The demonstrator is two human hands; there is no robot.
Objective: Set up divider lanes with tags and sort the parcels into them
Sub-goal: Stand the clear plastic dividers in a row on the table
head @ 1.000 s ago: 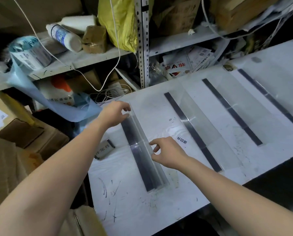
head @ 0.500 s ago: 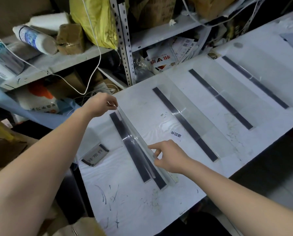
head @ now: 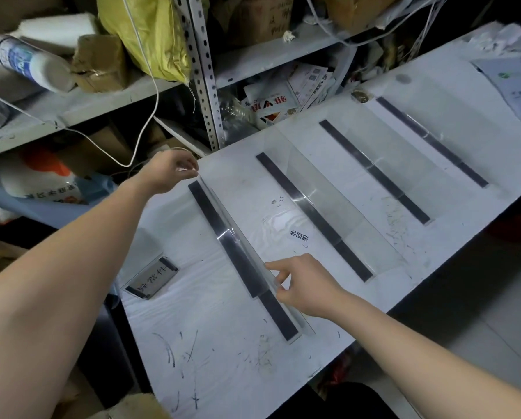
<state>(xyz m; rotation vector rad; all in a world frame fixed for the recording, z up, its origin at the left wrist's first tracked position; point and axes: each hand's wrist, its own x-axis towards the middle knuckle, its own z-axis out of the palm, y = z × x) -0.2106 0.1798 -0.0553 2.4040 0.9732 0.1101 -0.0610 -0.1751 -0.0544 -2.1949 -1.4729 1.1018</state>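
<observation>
Setting the clear acrylic divider [head: 247, 252] upright on the white table [head: 223, 373], running from the far hand down to the near one, its dark base strip [head: 238, 255] lying along the side nearer the left arm. Probably handling as light, stiff and slick, edges thin enough to chip or tip if let go early, so gripping at the two ends along the top edge, as being done here, looks safest. Left hand [head: 168, 170] reaching out at the far end, fingers pinched on the top corner. Right hand [head: 301, 285] sitting at the near end, thumb and fingers closing on the top edge, index finger pointing out along it. Hands well apart, one per end, both arms stretched forward over the table. Lying just beyond the right hand: a small white tag [head: 299, 238] with printed characters. Sitting below the left forearm: a tag holder [head: 152, 278], flat and unused. Standing further out past the right hand: three more dividers [head: 313, 216], already placed in parallel. No parcels showing on the table, so sorting not yet started by the look of it.
</observation>
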